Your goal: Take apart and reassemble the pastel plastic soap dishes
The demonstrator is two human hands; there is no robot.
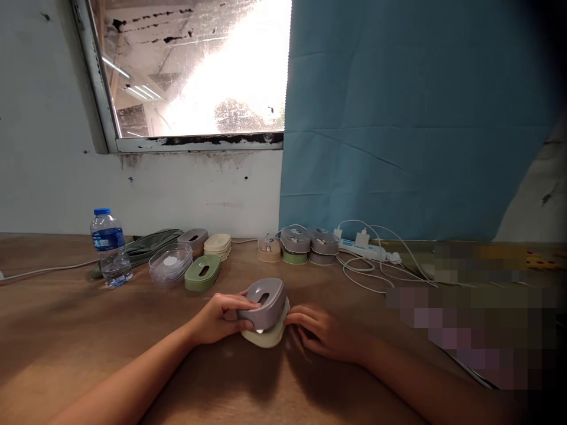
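My left hand (224, 319) is closed around the side of a grey oval plastic box part (267, 306) with a long slot in its top. Beneath it a cream oval tray (266, 337) sits slightly askew, with a gap showing at the near side. My right hand (321, 332) has its fingertips on the tray's right edge, the fingers bent in; its thumb is partly in shadow. Both parts are tilted above the brown table. Behind my left hand lies a green slotted box part (202, 274) of the same shape.
At the back left are clear plastic lids (170, 264), a stack of cream trays (218, 244), another grey slotted part (193, 238) and a water bottle (109, 248). Several lidded boxes (296, 242) stand at the back centre. A power strip (363, 247) with white cables lies to their right.
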